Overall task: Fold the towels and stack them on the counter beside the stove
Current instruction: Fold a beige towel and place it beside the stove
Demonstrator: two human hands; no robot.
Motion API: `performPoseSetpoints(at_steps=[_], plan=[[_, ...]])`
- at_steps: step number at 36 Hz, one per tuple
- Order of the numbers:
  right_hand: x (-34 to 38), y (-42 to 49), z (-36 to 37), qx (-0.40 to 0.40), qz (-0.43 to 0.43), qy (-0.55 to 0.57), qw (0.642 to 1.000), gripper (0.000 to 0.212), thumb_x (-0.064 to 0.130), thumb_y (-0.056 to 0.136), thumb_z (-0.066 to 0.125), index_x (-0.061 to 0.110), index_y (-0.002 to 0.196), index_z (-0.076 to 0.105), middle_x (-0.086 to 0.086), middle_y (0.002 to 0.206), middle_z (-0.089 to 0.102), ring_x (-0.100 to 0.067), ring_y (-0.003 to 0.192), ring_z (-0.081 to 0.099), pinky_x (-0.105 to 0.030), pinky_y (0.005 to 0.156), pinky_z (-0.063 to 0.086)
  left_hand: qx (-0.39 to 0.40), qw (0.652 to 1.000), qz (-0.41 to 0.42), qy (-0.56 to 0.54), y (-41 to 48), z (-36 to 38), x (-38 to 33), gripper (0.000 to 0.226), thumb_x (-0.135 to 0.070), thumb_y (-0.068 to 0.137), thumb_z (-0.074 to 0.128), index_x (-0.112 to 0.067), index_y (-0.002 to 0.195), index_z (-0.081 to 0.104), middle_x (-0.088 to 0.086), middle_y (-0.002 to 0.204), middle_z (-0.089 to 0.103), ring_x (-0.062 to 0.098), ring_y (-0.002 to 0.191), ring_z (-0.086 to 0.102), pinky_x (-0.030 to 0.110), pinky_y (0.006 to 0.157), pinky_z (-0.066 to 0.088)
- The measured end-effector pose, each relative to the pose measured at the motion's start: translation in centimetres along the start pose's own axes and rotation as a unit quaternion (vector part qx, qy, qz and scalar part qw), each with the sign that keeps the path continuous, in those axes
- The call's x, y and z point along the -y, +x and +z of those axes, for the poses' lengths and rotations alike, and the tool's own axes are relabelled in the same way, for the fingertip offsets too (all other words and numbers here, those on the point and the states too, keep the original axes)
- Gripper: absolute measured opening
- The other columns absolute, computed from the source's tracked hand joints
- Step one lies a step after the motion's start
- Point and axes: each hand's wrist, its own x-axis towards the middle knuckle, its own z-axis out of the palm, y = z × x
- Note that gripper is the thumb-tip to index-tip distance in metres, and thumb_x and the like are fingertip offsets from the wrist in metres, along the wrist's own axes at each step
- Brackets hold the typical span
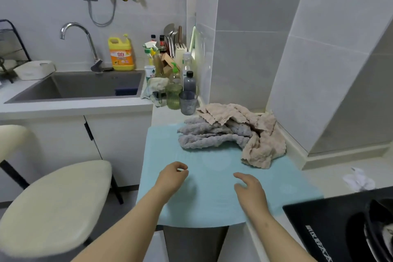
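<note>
Left hand (pixel 173 173) and right hand (pixel 249 190) hover empty, fingers loosely curled, over the blue mat (pixel 212 198). Grey towel (pixel 204 136) and beige towel (pixel 263 147) lie heaped together beyond, unfolded. Recommended: lift one clear by its corners and spread it flat before folding.

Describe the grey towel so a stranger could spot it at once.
Start at the pale blue mat between the sink and the black stove. At its far end lies a crumpled heap. The grey towel is the left, lower piece, partly under the beige towel.
</note>
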Motion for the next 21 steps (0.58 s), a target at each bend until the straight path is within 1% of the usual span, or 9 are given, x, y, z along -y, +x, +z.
performPoseSetpoints(at_steps=[3,4,7,9,10,12,15,18,21], plan=[[-0.2,1.9,-0.9,-0.001,0.000,-0.056,0.998,0.038,0.009,0.094,0.042,0.025,0.125,0.057,-0.001,0.155,0.018,-0.020,0.138,0.025,-0.017,0.086,0.027,0.022,1.000,-0.019,0.011,1.8,0.8,0.0,0.013,-0.021,0.092,0.052,-0.021,0.104,0.055,0.004,0.093,0.056,0.017,0.071,0.053,0.023,0.056,0.040],[-0.2,2.4,-1.1,-0.002,0.000,-0.072,0.997,0.039,0.009,0.094,0.042,0.026,0.126,0.057,0.000,0.156,0.014,-0.021,0.139,0.022,-0.018,0.088,0.028,0.026,0.999,-0.026,0.012,2.4,1.0,0.1,0.012,-0.022,0.092,0.053,-0.021,0.104,0.054,0.004,0.090,0.055,0.015,0.067,0.051,0.023,0.054,0.039],[-0.3,4.3,-1.7,-0.006,-0.009,-0.113,0.993,0.041,0.010,0.093,0.044,0.029,0.128,0.055,0.001,0.157,0.008,-0.023,0.141,0.017,-0.023,0.105,0.025,0.021,0.999,-0.039,0.021,4.1,1.6,0.6,0.008,-0.022,0.092,0.053,-0.020,0.100,0.055,0.001,0.079,0.053,0.012,0.059,0.047,0.022,0.053,0.038],[-0.4,5.7,-2.1,0.006,-0.008,-0.126,0.992,0.041,0.011,0.093,0.045,0.029,0.129,0.054,0.003,0.158,0.003,-0.022,0.142,0.013,-0.024,0.109,0.021,0.018,0.998,-0.060,0.029,5.0,1.8,0.5,0.005,-0.020,0.092,0.053,-0.019,0.088,0.055,0.001,0.070,0.051,0.013,0.056,0.045,0.022,0.051,0.036],[-0.5,6.4,-2.2,0.016,-0.006,-0.134,0.991,0.041,0.012,0.093,0.045,0.030,0.129,0.053,0.004,0.158,0.001,-0.022,0.142,0.011,-0.024,0.110,0.019,0.027,0.997,-0.072,0.030,5.4,1.8,0.3,0.013,-0.017,0.092,0.052,-0.018,0.078,0.051,0.002,0.065,0.048,0.014,0.052,0.041,0.022,0.049,0.032],[-0.6,7.6,-2.2,0.041,0.003,-0.168,0.985,0.044,0.018,0.092,0.047,0.034,0.134,0.047,0.005,0.158,-0.004,-0.022,0.144,0.007,-0.024,0.111,0.016,0.053,0.993,-0.104,0.020,6.2,1.7,-0.2,0.024,-0.015,0.092,0.050,-0.016,0.069,0.044,0.003,0.058,0.039,0.015,0.046,0.032,0.019,0.045,0.024],[-0.8,9.0,-2.1,0.075,0.023,-0.223,0.972,0.059,0.028,0.090,0.047,0.037,0.144,0.027,0.007,0.158,-0.009,-0.026,0.144,0.003,-0.033,0.114,0.013,0.086,0.982,-0.164,0.029,7.1,1.2,-1.2,0.018,-0.023,0.095,0.048,-0.015,0.079,0.043,0.003,0.059,0.036,0.015,0.047,0.030,0.019,0.051,0.024],[-1.2,9.1,-1.8,0.081,0.026,-0.244,0.966,0.067,0.032,0.090,0.047,0.033,0.148,0.013,0.014,0.157,-0.010,-0.025,0.142,0.007,-0.039,0.111,0.023,0.110,0.970,-0.212,0.039,7.7,0.8,-1.6,0.025,-0.031,0.094,0.047,-0.017,0.075,0.040,0.001,0.060,0.035,0.017,0.050,0.030,0.022,0.056,0.031],[-1.3,8.9,-1.4,0.058,0.023,-0.251,0.966,0.070,0.035,0.091,0.047,0.030,0.148,0.009,0.014,0.157,-0.007,-0.022,0.141,0.012,-0.039,0.107,0.030,0.121,0.967,-0.221,0.039,8.2,0.7,-1.6,0.025,-0.032,0.094,0.046,-0.017,0.074,0.040,0.001,0.060,0.036,0.017,0.050,0.031,0.023,0.056,0.035]])
